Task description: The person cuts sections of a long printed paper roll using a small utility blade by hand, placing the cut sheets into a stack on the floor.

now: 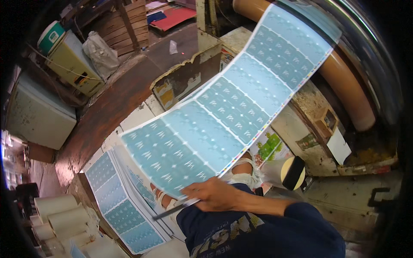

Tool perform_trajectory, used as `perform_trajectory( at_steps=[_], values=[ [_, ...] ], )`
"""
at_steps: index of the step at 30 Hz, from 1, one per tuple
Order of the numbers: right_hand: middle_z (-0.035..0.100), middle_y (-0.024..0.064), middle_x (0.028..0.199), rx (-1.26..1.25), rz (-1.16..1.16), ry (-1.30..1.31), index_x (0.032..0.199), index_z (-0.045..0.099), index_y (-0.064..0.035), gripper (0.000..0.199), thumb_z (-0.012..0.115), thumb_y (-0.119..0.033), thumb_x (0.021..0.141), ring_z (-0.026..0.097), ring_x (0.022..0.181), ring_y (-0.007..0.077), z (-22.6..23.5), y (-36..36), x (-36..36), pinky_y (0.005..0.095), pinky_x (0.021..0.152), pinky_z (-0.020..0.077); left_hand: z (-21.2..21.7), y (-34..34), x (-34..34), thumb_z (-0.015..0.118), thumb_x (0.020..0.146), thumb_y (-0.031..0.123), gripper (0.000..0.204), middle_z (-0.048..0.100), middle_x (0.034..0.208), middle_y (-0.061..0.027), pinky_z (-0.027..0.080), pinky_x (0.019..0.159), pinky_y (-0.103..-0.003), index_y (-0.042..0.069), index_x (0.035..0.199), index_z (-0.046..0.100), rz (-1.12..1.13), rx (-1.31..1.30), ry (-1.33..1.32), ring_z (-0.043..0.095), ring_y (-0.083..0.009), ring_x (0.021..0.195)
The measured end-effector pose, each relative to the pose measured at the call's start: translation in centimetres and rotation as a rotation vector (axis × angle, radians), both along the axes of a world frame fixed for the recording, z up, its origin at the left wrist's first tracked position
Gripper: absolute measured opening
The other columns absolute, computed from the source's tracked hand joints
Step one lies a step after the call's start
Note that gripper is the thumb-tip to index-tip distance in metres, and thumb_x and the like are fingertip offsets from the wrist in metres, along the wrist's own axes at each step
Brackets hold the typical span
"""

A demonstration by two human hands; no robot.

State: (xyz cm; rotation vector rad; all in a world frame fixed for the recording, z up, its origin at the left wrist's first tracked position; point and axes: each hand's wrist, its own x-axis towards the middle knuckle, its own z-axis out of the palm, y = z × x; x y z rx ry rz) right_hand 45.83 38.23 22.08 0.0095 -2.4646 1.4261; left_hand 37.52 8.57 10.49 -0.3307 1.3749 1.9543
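Note:
A long printed sheet [228, 107] in teal and pale blue panels, with a colour strip along one edge, slopes down from the machine's rollers toward me. My right hand [213, 194] is closed at the sheet's near lower corner, its fingers overlapping the edge. From the fist a long, narrow, dark blade-like strip [174, 210] points left, below the sheet; its handle is hidden. Whether the fingers also pinch the sheet I cannot tell. My left hand is out of view. A stack of similar printed sheets [124, 206] lies below on the left, bent along its middle.
A shiny roller [365, 38] and a brown roller [346, 90] stand at the upper right. Beside my arm is a roll with a cream end [293, 173]. Several pale rolls [69, 223] are piled at lower left. A worn board [187, 77] stands beyond the sheet.

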Motion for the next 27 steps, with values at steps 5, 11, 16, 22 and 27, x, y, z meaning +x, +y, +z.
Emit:
perform_trajectory(
  at_steps=[5, 11, 16, 22, 27],
  values=[
    [0.061, 0.0193, 0.077, 0.086, 0.262, -0.055, 0.079, 0.063, 0.0023, 0.014, 0.06, -0.009, 0.071, 0.064, 0.073, 0.0391, -1.0, -4.1, -4.4, 0.048, 0.063, 0.0513, 0.9, 1.0, -0.8, 0.069, 0.084, 0.032, 0.057, 0.06, 0.114, -0.0123, 0.045, 0.092, -0.04, 0.002, 0.128, 0.049, -0.014, 0.046, -0.041, 0.055, -0.0277, 0.11],
    [0.064, 0.0214, 0.085, 0.19, 0.446, -0.072, 0.077, 0.065, 0.0039, 0.013, 0.061, -0.008, 0.073, 0.065, 0.072, 0.0365, -2.0, -6.5, -6.9, 0.0454, 0.063, 0.052, 3.9, 3.0, -10.0, 0.07, 0.085, 0.029, 0.06, 0.06, 0.117, -0.0132, 0.045, 0.094, -0.041, 0.001, 0.132, 0.046, -0.113, 0.024, -0.036, 0.056, -0.0283, 0.112],
    [0.068, 0.0147, 0.091, -0.68, 0.07, -0.093, 0.106, 0.065, -0.0006, 0.033, 0.072, -0.019, 0.079, 0.064, 0.086, 0.0257, -2.9, 4.6, -0.4, 0.0373, 0.082, 0.0507, 1.1, 0.0, -10.4, 0.073, 0.08, 0.009, 0.057, 0.06, 0.116, -0.0151, 0.052, 0.084, -0.04, -0.004, 0.129, 0.047, -0.274, -0.336, 0.194, 0.061, -0.0267, 0.1],
    [0.059, 0.0027, 0.067, -0.486, -1.423, 0.161, 0.1, 0.063, -0.0027, 0.022, 0.054, -0.023, 0.097, 0.048, 0.044, 0.0061, -7.7, 23.5, 13.0, 0.0217, 0.039, 0.0371, -1.6, -4.5, -12.7, 0.072, 0.08, 0.001, 0.057, 0.06, 0.117, -0.0151, 0.051, 0.085, -0.039, -0.005, 0.13, 0.045, -0.199, -0.416, 0.19, 0.061, -0.0262, 0.099],
    [0.059, 0.0033, 0.067, -0.527, -1.354, 0.207, 0.107, 0.06, -0.0021, 0.024, 0.055, -0.024, 0.097, 0.049, 0.044, 0.0067, -14.1, 25.0, 13.2, 0.0214, 0.038, 0.0359, -1.6, -6.4, -14.6, 0.072, 0.08, 0.0, 0.058, 0.06, 0.117, -0.0148, 0.051, 0.086, -0.038, -0.005, 0.131, 0.045, -0.202, -0.532, 0.186, 0.06, -0.0265, 0.1]
  ],
)
